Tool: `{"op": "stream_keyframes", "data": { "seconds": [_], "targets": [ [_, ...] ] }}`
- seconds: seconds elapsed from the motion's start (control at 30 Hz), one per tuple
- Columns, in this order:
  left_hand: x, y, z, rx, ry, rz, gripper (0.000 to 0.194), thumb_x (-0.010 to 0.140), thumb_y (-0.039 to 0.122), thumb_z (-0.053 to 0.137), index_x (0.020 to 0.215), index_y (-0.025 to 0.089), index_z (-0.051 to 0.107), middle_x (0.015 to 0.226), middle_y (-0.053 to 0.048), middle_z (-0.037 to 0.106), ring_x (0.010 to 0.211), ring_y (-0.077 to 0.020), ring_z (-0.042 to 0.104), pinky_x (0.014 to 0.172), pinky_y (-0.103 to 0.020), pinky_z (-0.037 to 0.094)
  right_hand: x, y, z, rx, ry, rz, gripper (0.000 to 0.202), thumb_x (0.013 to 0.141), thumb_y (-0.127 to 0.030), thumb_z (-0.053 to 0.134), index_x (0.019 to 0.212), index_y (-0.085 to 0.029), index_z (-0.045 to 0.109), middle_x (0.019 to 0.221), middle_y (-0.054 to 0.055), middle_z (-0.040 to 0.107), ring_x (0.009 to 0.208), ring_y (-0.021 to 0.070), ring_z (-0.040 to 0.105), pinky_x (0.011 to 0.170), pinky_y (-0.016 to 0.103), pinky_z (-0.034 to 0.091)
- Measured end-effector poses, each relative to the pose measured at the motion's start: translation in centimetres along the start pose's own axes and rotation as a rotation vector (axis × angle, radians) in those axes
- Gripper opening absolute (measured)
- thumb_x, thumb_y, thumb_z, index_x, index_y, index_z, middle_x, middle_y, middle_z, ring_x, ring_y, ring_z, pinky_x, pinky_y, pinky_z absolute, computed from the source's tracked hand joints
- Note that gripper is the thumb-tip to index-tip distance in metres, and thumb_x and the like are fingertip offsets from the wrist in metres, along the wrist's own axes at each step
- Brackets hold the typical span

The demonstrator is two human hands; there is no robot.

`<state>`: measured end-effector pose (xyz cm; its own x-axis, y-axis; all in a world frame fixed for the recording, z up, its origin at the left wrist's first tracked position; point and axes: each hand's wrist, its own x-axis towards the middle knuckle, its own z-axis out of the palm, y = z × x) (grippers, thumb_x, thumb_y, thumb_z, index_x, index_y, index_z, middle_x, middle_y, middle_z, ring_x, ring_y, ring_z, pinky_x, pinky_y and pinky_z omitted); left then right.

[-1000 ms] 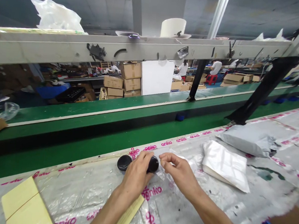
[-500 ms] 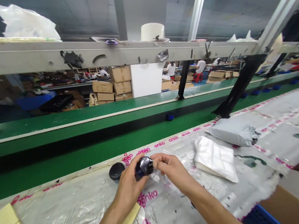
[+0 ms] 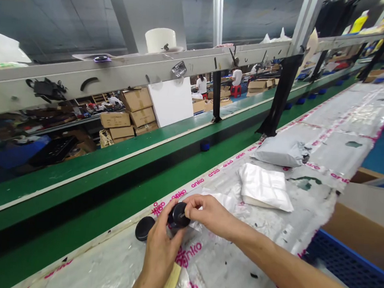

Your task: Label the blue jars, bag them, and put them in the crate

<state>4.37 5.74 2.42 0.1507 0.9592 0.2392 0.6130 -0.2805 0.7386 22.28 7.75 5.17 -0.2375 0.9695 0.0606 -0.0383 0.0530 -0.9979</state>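
My left hand is closed around a round, dark, shiny object, with its flat black face turned up toward me. My right hand pinches at the right edge of that face; whatever lies between thumb and forefinger is too small to make out. A second round black piece rests on the plastic-covered table just left of my left hand. Part of a yellow block or pad shows beside my left wrist.
White folded plastic bags and a grey plastic packet lie to the right. Beyond the table edge runs a green conveyor, with a black-wrapped post. A blue crate stands low at the right.
The view has swung right. The face of the held object looked glossy and reflective before and now appears matte black. Both hands keep their hold at the same object.
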Motion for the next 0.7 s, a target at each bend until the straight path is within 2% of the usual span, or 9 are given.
{"op": "stream_keyframes", "data": {
  "seconds": [0.7],
  "targets": [
    [-0.27,-0.48,0.26,0.045,0.046,0.092,0.057,0.085,0.019,0.063,0.138,0.032,0.048,0.137,-0.002,0.061,0.123,-0.0228,0.06,0.105,-0.036,0.046,0.23,0.57,0.24,-0.091,0.029,-0.027,0.008,0.067,-0.022,0.056,0.064,-0.018,0.061,0.085,0.003,0.067,0.075,0.0161,0.057,0.068,0.026,0.042]
  ]
}}
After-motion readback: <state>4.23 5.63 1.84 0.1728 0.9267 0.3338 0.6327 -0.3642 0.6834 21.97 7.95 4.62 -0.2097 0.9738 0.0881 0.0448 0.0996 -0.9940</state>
